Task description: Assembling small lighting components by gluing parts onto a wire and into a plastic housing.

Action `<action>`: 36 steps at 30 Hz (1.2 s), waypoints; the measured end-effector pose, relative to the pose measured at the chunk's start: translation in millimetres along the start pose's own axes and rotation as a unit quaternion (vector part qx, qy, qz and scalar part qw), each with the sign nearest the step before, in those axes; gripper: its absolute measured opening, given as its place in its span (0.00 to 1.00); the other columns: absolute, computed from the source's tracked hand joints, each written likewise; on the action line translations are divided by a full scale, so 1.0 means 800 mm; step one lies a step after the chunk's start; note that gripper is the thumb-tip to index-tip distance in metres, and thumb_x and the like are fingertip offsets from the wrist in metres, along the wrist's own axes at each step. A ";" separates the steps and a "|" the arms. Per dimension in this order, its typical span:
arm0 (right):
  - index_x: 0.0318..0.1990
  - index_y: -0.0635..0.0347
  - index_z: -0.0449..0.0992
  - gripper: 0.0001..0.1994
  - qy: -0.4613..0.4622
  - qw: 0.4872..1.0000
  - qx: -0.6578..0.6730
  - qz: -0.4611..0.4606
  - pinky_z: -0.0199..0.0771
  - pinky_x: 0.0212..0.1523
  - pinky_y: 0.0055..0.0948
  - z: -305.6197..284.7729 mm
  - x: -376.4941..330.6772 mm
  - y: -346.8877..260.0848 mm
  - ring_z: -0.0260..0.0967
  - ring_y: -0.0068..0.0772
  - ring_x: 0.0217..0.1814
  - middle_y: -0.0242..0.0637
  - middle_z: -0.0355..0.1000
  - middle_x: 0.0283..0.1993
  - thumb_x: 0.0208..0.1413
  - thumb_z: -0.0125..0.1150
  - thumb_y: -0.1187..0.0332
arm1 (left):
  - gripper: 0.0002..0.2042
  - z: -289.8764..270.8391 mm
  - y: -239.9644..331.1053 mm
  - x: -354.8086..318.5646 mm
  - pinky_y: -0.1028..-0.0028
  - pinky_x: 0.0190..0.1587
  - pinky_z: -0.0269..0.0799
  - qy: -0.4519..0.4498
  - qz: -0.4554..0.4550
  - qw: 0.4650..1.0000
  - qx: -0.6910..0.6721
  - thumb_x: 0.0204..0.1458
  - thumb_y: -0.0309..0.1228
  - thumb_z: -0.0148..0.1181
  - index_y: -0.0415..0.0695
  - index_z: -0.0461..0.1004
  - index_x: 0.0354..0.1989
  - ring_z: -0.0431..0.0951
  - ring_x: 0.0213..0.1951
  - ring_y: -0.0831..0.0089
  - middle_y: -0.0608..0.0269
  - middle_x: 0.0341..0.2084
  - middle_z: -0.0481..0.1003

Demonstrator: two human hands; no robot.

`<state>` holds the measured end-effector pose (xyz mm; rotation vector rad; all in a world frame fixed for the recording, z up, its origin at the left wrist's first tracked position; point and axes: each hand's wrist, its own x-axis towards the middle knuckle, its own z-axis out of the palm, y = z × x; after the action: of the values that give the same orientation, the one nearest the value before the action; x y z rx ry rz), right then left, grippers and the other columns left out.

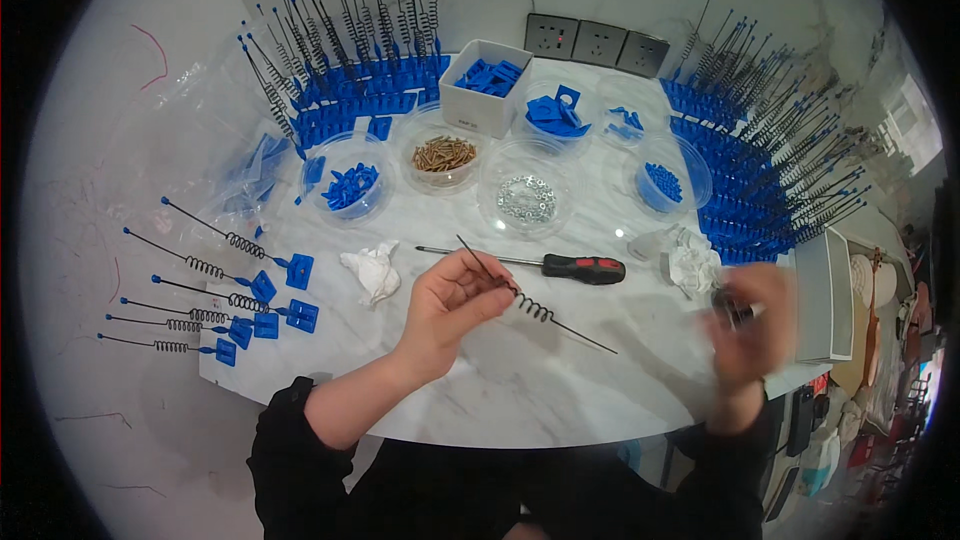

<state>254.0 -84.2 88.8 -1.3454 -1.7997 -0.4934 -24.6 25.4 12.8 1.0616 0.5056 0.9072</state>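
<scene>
Above the middle of the table, my left hand (440,320) pinches a thin black wire with a coiled spring section (535,309). Its straight ends stick out to the upper left and lower right. My right hand (755,325), smeared by motion, is at the right side of the table with a small dark object (735,308) in its fingers; blur hides its kind. Beyond the left hand lies a screwdriver (583,269) with a black and red handle. A crumpled white tissue (373,272) is left of that hand; another tissue (692,262) lies near the right one.
Plastic tubs hold blue plugs (350,187), brass-coloured screws (443,154), metal washers (526,200), blue square plates (556,115) and blue beads (662,183). A white box (476,113) holds blue pieces. Assembled spring stands (345,70) crowd both back sides; several (298,271) lie at left.
</scene>
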 end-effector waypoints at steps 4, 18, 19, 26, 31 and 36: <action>0.49 0.68 0.77 0.12 0.228 0.929 -0.162 0.243 0.68 0.43 0.19 -0.157 -0.040 0.112 0.71 0.23 0.44 0.36 0.77 0.45 0.63 0.56 0.70 | 0.09 0.001 -0.003 0.012 0.77 0.41 0.69 0.022 -0.036 0.995 -0.091 0.55 0.23 0.61 0.42 0.72 0.44 0.73 0.36 0.80 0.66 0.37 0.76; 0.40 0.74 0.79 0.15 -0.257 0.833 -0.173 0.458 0.70 0.25 0.29 -0.302 -0.239 0.388 0.73 0.25 0.30 0.38 0.78 0.30 0.50 0.64 0.69 | 0.08 -0.002 -0.010 0.016 0.78 0.40 0.67 0.038 -0.029 0.992 -0.119 0.56 0.24 0.60 0.44 0.72 0.43 0.72 0.35 0.81 0.67 0.38 0.76; 0.40 0.74 0.79 0.15 -0.256 0.835 -0.170 0.456 0.70 0.25 0.29 -0.299 -0.239 0.391 0.73 0.25 0.30 0.38 0.78 0.30 0.50 0.64 0.69 | 0.08 -0.002 -0.010 0.016 0.78 0.40 0.67 0.038 -0.026 0.993 -0.111 0.56 0.25 0.60 0.44 0.72 0.43 0.72 0.35 0.81 0.67 0.38 0.76; 0.39 0.74 0.79 0.15 -0.283 0.834 -0.138 0.453 0.73 0.31 0.33 -0.291 -0.238 0.396 0.74 0.28 0.31 0.41 0.79 0.31 0.50 0.61 0.68 | 0.09 -0.004 -0.010 0.016 0.79 0.39 0.67 0.052 -0.026 0.994 -0.096 0.55 0.25 0.61 0.44 0.72 0.43 0.72 0.34 0.81 0.67 0.36 0.76; 0.37 0.73 0.79 0.15 -0.240 0.842 -0.165 0.454 0.73 0.32 0.33 -0.284 -0.228 0.381 0.74 0.29 0.30 0.40 0.78 0.29 0.51 0.61 0.65 | 0.08 -0.004 -0.012 0.017 0.79 0.39 0.66 0.048 -0.034 0.994 -0.089 0.55 0.25 0.61 0.44 0.73 0.43 0.72 0.34 0.82 0.69 0.34 0.76; 0.35 0.72 0.79 0.15 -0.210 0.815 -0.197 0.503 0.72 0.32 0.33 -0.273 -0.205 0.361 0.74 0.30 0.29 0.40 0.77 0.27 0.52 0.61 0.64 | 0.08 -0.004 -0.013 0.019 0.80 0.38 0.66 0.058 -0.035 0.995 -0.071 0.55 0.26 0.62 0.43 0.73 0.43 0.72 0.33 0.83 0.70 0.33 0.75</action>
<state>617.9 -236.8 42.7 -2.5928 -1.0218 0.0497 -15.2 37.7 3.0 0.8612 0.5627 0.9318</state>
